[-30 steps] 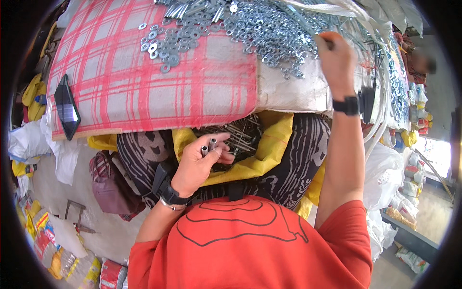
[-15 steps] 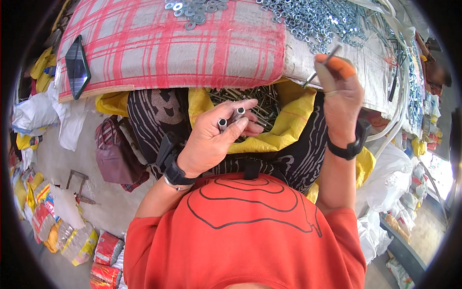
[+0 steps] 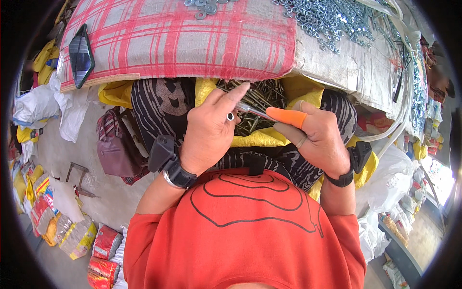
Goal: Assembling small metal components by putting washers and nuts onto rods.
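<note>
Left hand (image 3: 209, 132) pinches a nut (image 3: 230, 116) at the bolt (image 3: 255, 111) tip; right hand (image 3: 315, 137), fingers closed, grips the bolt over the lap.

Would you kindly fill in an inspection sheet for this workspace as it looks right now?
Surface: red plaid cloth over a bench, grey sheet beside it.
Job's things: long bolt held between both hands; small nut at the left fingers; bolts in a yellow sack on the lap.
Clutter: washers, dark phone, maroon bag.
Grippers: left hand and right hand both grip the bolt; orange finger cot.
Cables: white hose.
Surroundings: packets on the floor.
</note>
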### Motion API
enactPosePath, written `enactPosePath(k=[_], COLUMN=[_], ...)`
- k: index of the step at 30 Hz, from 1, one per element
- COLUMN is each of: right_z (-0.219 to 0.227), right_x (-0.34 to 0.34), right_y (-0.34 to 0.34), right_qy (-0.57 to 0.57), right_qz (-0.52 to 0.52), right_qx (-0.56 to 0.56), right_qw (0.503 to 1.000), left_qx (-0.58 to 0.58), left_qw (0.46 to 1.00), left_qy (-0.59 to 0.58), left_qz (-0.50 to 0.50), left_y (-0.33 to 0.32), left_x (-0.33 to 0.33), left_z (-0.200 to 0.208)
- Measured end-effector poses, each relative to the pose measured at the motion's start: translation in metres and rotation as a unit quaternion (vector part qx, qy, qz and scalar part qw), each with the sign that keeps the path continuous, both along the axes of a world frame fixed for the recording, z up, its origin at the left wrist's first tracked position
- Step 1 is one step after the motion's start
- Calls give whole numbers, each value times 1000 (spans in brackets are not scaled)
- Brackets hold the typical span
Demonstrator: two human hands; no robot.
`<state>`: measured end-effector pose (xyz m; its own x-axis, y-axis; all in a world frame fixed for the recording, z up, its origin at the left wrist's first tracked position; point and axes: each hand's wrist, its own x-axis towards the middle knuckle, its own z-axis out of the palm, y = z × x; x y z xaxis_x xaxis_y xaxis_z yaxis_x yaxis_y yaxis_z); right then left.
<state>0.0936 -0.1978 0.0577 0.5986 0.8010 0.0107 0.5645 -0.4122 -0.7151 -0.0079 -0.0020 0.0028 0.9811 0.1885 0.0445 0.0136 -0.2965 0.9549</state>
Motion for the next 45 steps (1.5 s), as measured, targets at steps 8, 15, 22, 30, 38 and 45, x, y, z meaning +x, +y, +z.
enactPosePath(k=[8, 15, 22, 30, 38, 45], right_z=[-18, -26, -27, -27, -20, -43], right_x=[-6, -21, 79, 108, 96, 131], right_y=[-1, 37, 7, 9, 62, 140], right_qy=[350, 201, -235, -199, -147, -316], right_qz=[-137, -9, -348, -332, -232, -52], right_qx=[244, 256, 1, -75, 85, 70], right_qw=[894, 945, 908, 919, 958, 945], left_qx=[-607, -601, -460, -413, -404, -375], left_qw=[785, 784, 866, 883, 887, 895], left_qy=[106, 140, 186, 212, 222, 236], left_qz=[-62, -64, -60, -70, -34, -42], left_y=[-3, -27, -14, -2, 2, 3], left_x=[2, 0, 5, 11, 12, 16], left_z=[2, -6, -2, -13, -23, -24])
